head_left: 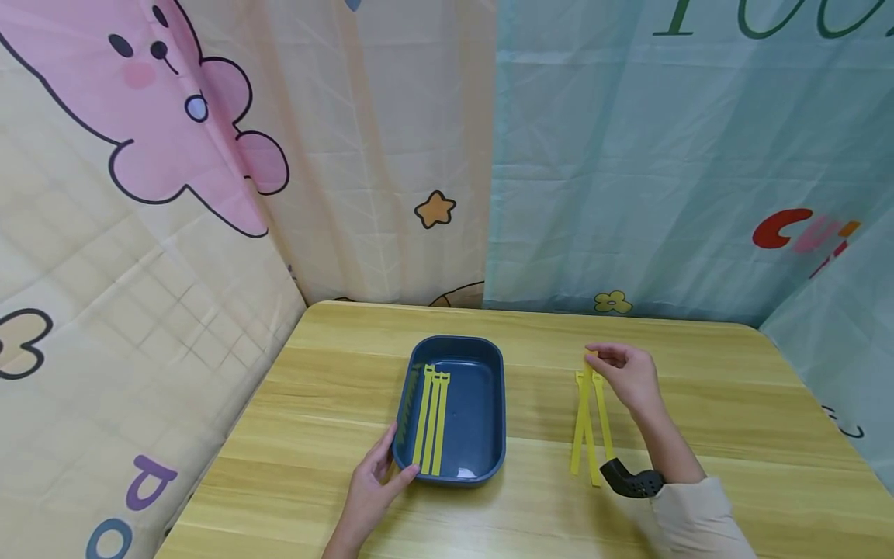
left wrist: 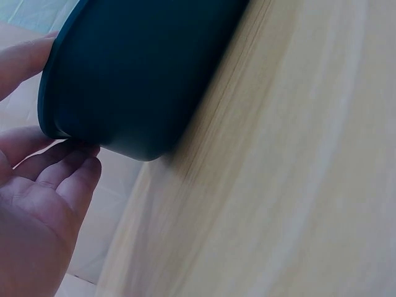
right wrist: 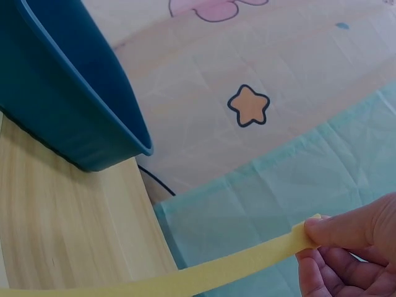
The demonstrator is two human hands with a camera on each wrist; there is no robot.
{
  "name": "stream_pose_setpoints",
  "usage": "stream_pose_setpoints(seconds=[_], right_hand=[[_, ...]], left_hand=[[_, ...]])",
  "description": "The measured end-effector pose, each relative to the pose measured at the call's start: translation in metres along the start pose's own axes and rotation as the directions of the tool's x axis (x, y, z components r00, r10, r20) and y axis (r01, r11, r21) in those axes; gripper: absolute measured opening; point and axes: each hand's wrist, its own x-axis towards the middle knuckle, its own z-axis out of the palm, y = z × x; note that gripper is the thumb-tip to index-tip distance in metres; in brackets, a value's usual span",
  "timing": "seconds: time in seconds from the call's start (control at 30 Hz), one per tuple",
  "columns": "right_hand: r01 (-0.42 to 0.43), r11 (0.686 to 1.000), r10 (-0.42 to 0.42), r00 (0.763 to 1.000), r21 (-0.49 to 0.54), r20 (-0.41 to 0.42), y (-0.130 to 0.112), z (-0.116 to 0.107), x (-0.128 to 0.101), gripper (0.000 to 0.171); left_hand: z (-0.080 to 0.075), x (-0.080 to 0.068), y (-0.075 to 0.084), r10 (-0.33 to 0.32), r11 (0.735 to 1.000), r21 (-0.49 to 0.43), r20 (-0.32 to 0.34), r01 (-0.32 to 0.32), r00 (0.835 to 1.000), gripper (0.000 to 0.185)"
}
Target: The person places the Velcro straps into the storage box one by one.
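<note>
Wooden table [head_left: 698, 404]: right hand [head_left: 628, 376] pinches the far end of a yellow strap [head_left: 585, 419], apparently lying near-to-far.

Yellow straps [head_left: 587, 419], dark blue tray [head_left: 489, 458]

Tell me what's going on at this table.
A person is handling yellow straps at a wooden table. The right hand pinches the top end of one strap, lifting it from a few others lying on the table. The left hand rests its fingers against the near left corner of a blue tray. Several straps already lie side by side in the tray's left part.
</note>
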Motion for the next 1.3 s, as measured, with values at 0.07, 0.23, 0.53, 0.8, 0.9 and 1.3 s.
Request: stream_pose_setpoints(seconds=[0.07,0.23,0.53,0.8,0.9,1.3], right_hand=[[0.002,1.0,-0.002,1.0,-0.002,-0.001,0.0,-0.001,-0.001,0.029],[0.008,1.0,-0.008,1.0,0.012,-0.001,-0.004,-0.002,-0.003,0.03],[0.056,0.996,-0.055,0.998,0.073,-0.012,-0.018,-0.005,-0.009,0.03],[0.07,0.992,-0.068,0.997,0.109,-0.026,-0.024,-0.006,-0.01,0.032],[0.065,0.992,-0.061,0.997,0.112,-0.035,-0.027,-0.007,-0.009,0.034],[0.111,0.982,-0.104,0.993,0.151,-0.052,-0.051,-0.007,-0.009,0.033]], left_hand=[[0.0,0.0,0.0,-0.004,1.0,0.004,0.0,0.004,1.0,0.074],[0.0,0.0,-0.001,-0.014,1.0,0.008,-0.002,0.014,1.0,0.074],[0.0,0.0,0.0,-0.009,1.0,-0.007,0.003,0.009,1.0,0.072],[-0.001,0.0,0.0,-0.001,1.0,-0.002,0.003,0.001,1.0,0.072],[0.0,0.0,0.0,0.001,1.0,-0.004,0.005,0.0,1.0,0.072],[-0.001,0.001,-0.001,-0.004,1.0,-0.002,-0.001,0.004,1.0,0.072]])
